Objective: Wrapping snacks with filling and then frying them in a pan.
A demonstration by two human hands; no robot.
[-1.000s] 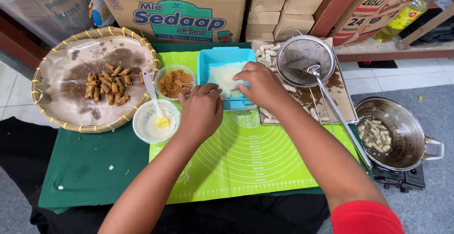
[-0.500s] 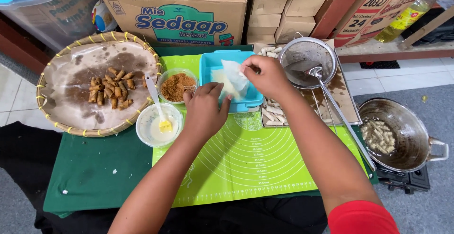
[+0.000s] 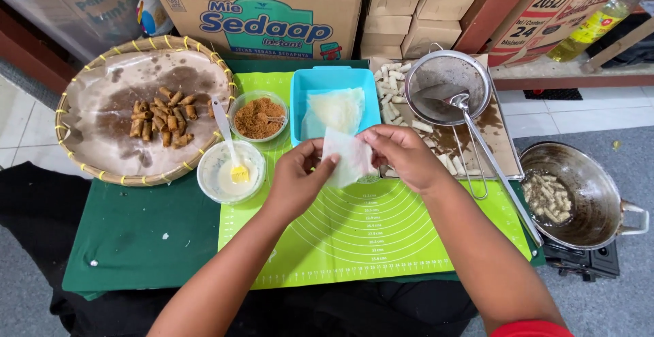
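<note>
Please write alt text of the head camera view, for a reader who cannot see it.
Both hands, left hand and right hand, hold a thin white square wrapper sheet above a light green silicone mat, in front of a blue plastic tub of wrappers. A round woven tray of fried brown rolls lies to the left.

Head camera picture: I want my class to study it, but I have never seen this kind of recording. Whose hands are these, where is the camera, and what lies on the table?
The camera sits on a person's head and looks down, so both hands are that person's own. The left hand and right hand together hold a thin white wrapper sheet above a green silicone mat. Behind it stands a blue tub with more wrappers. To the left are a bowl of brown filling, a bowl with a brush, and a woven tray holding fried rolls. On the right are a wire skimmer and a wok.
</note>
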